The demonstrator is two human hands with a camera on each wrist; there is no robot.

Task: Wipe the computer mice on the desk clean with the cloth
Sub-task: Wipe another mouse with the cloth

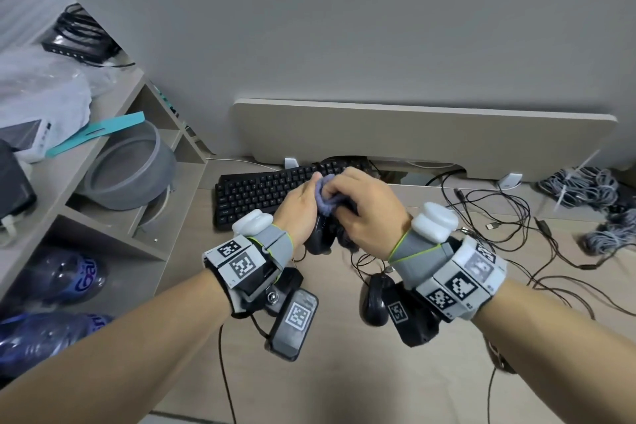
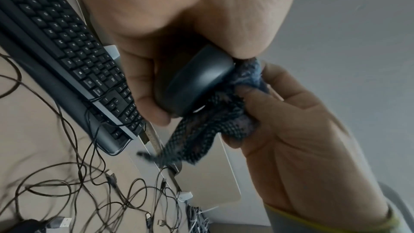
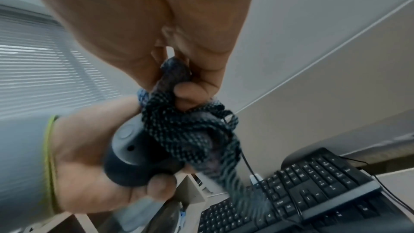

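My left hand [image 1: 303, 206] grips a black computer mouse [image 1: 318, 241] lifted above the desk; the left wrist view shows its rounded rear [image 2: 195, 81] between thumb and fingers, and the right wrist view shows its underside [image 3: 132, 159]. My right hand [image 1: 361, 203] holds a bunched blue-grey cloth [image 1: 325, 194] against the mouse; the cloth [image 2: 201, 130] hangs below it, and its folds [image 3: 190, 130] are pinched by the right fingers. A second black mouse [image 1: 375, 299] lies on the desk [image 1: 344, 372] under my right wrist.
A black keyboard [image 1: 261, 189] lies just beyond the hands. Tangled black cables [image 1: 499, 234] and grey cable bundles [image 1: 592, 189] spread over the right of the desk. Shelves with a grey bowl [image 1: 130, 175] stand at the left, and a beige panel [image 1: 413, 134] leans on the wall.
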